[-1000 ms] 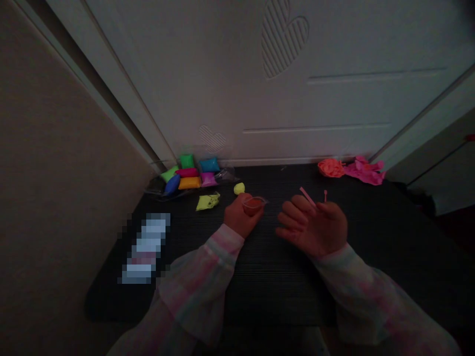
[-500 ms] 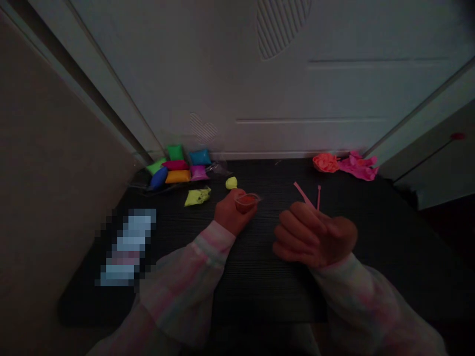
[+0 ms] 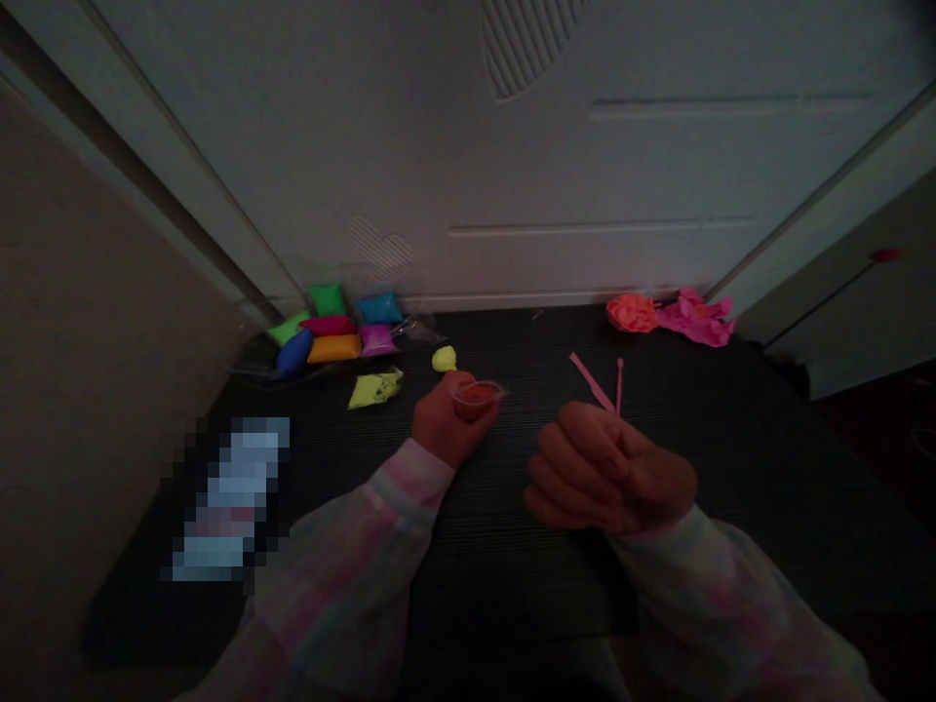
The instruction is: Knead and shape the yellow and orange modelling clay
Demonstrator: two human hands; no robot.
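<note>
My left hand is closed around a small clear cup with orange material inside. The cup rests low over the dark tabletop, and its rim shows above my fingers. Just behind that hand sits a pale yellow lump. My right hand hovers to the right with its fingers curled into a pinch; whatever is between them, if anything, is hidden. Beyond its knuckles are two thin pink sticks, a flat one and a narrow one, their near ends covered by the hand.
Several coloured packets lie in clear plastic at the back left, with an opened yellow packet in front. A blurred-out phone-like object lies at left. Crumpled orange and pink pieces lie by the white door.
The whole view has shifted slightly, so most things appear a little further left. My left hand still grips the cup, and my right hand stays curled.
</note>
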